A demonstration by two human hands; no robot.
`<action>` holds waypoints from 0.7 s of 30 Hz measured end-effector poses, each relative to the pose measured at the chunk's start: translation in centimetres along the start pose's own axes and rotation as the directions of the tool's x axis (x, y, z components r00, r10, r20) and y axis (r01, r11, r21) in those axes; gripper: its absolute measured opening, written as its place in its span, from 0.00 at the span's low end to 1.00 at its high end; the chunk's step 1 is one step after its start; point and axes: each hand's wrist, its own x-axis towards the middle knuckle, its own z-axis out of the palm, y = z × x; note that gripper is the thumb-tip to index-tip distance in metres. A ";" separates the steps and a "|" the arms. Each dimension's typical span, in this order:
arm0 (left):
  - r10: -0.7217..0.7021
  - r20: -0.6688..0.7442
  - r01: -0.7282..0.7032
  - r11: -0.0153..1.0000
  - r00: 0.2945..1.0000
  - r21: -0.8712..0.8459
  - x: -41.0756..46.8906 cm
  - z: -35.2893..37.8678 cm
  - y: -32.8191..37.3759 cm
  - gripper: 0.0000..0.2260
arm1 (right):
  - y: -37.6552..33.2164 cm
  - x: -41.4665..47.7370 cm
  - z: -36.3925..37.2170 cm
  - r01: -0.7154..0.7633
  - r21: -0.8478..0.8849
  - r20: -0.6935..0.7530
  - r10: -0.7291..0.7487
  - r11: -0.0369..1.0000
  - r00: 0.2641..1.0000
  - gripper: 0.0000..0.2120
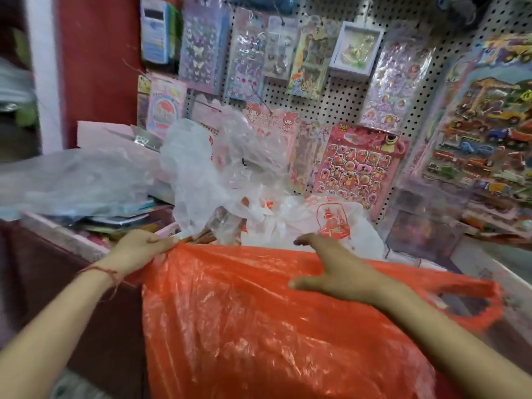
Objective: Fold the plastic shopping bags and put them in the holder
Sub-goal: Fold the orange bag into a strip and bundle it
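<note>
The left hand (141, 249) has its fingers curled in, with the thumb closed against them. They pinch the upper left corner of a crinkled orange plastic shopping bag (259, 326). A thin red thread bracelet (100, 272) sits on that wrist.

The right hand (336, 272) lies flat on the bag's upper edge. Its fingers are straight and close together, pointing up and to the left, with the thumb splayed wide to the side. It presses on the plastic and grips nothing.

The orange bag is spread wide in front of the person, hanging down from the edge of a pink counter (86, 243). One handle loop (472, 303) lies open at the right.

Just behind the bag, a heap of clear and white plastic bags (227, 168) rests on the counter. Among them is a white bag with a red printed emblem (331, 223), but its lettering is too blurred to read.

On the white pegboard wall (345, 93) hang packs of stickers. A pink sticker sheet of small bears (357, 171) carries the yellow word "TOY" at its top. No other writing can be made out.
</note>
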 end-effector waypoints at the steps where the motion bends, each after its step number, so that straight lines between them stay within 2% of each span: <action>1: 0.001 -0.042 0.001 0.999 0.999 0.035 -0.4 -0.2 0.4 0.19 | -0.7 0.2 1.9 0.004 -0.046 0.107 0.001 0.999 0.994 0.34; 4: -0.002 -0.025 0.002 1.000 1.000 -0.016 -0.8 -0.6 0.5 0.21 | -0.2 0.9 4.8 -0.006 -0.125 0.018 0.008 0.992 1.000 0.23; 8: 0.032 0.014 -0.032 0.999 0.999 0.024 -1.2 -1.9 0.8 0.23 | 1.7 2.3 4.9 -0.014 0.010 -0.053 0.014 1.000 0.999 0.04; 11: 0.062 0.066 -0.064 0.997 0.996 0.032 -1.7 -2.8 0.8 0.21 | 3.0 2.4 3.8 -0.144 0.313 0.136 0.106 0.939 0.985 0.06; 13: 0.085 0.080 -0.088 0.996 0.993 0.032 -1.9 -3.1 1.2 0.19 | 3.3 1.9 3.1 -0.201 0.473 0.251 0.087 0.858 0.964 0.10; 15: 0.117 0.108 -0.122 0.992 0.987 0.041 -2.2 -3.5 2.2 0.21 | 2.9 1.5 2.6 -0.215 0.535 0.341 0.024 0.817 0.940 0.10; 17: 0.163 0.149 -0.171 0.985 0.975 0.038 -2.4 -3.7 3.5 0.25 | 1.2 1.7 2.3 -0.165 0.536 0.373 -0.057 0.828 0.926 0.11; 19: 0.213 0.180 -0.219 0.976 0.960 0.015 -2.7 -3.7 5.2 0.23 | -1.6 2.6 2.3 -0.091 0.539 0.344 -0.120 0.838 0.931 0.17; 21: 0.259 0.208 -0.265 0.964 0.943 -0.001 -3.4 -3.6 7.0 0.20 | -4.5 4.1 2.7 -0.011 0.575 0.277 -0.182 0.818 0.943 0.14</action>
